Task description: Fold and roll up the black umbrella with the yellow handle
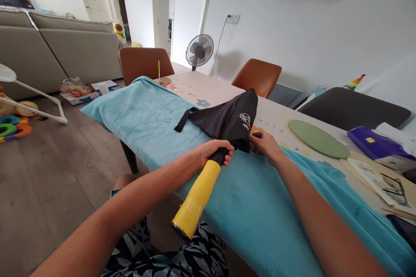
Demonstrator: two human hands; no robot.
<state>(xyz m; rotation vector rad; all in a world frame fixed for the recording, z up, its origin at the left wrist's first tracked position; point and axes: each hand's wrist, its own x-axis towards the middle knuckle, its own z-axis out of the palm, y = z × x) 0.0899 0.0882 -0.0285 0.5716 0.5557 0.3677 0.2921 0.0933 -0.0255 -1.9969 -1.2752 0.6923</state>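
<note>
Holding a black, yellow-handled, white-marked umbrella [224,120]

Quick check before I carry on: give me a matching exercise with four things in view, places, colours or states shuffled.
1. Left hand
2. Right hand
3. Umbrella canopy
4. Oval mat

A. Green
B. At the canopy's edge
C. Black with white logo
D. Closed beside the yellow umbrella handle

Pairs: 1-D, 2-B, 3-C, 4-A

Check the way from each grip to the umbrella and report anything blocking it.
Nothing visible does: the left grip is closed round the umbrella next to its yellow wrapping, and the right grip is at the edge of its black canopy.
</note>
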